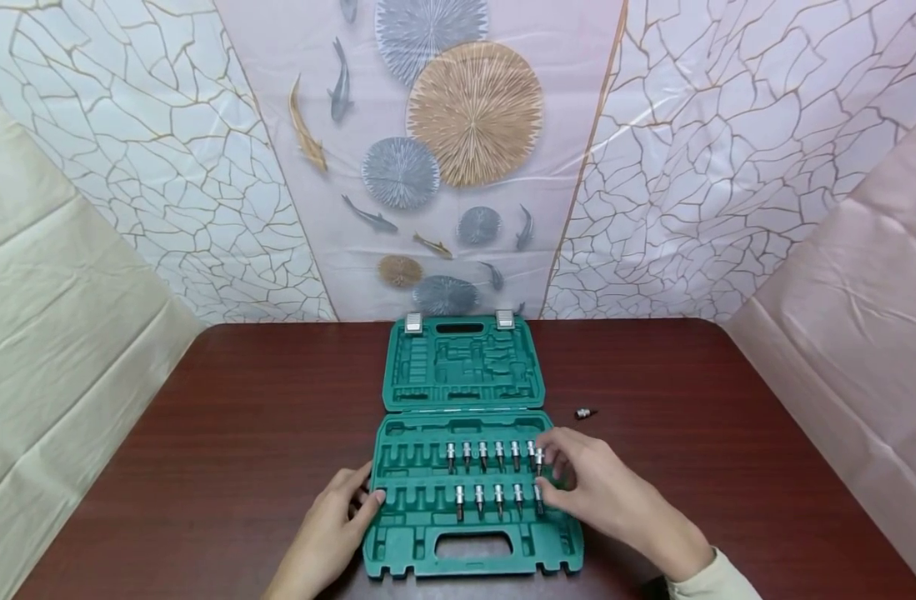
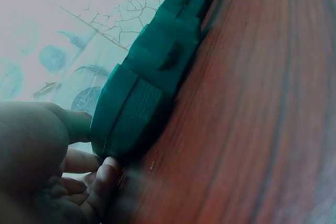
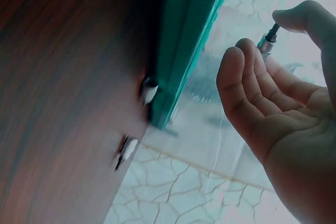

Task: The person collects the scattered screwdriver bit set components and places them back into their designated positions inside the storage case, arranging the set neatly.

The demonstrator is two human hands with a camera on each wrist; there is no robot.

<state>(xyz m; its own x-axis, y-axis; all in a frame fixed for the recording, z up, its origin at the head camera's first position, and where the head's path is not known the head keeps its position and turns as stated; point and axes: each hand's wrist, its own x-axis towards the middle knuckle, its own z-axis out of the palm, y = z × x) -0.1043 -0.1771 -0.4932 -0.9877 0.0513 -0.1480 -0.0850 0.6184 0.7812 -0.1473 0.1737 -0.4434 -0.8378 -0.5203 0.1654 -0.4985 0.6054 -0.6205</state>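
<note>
An open green tool case [image 1: 427,533] lies on the table, with two rows of bit sockets [image 1: 499,454] in its slots. Over the right end of the rows, my right hand [image 1: 615,492] pinches one bit socket [image 3: 268,43] between thumb and fingertips, its dark bit toward the thumb. My left hand [image 1: 330,525] grips the case's left edge, thumb on the rim and fingers against the side; the left wrist view shows this case edge [image 2: 131,114] close up. In the head view, the right fingers partly cover the case's right edge.
Right of the case a loose bit socket [image 1: 585,412] lies on the dark red wooden table [image 1: 653,375]. The right wrist view shows two loose ones, one [image 3: 149,90] close beside the case. The case lid [image 1: 465,362] leans back toward the patterned wall covering [image 1: 473,250].
</note>
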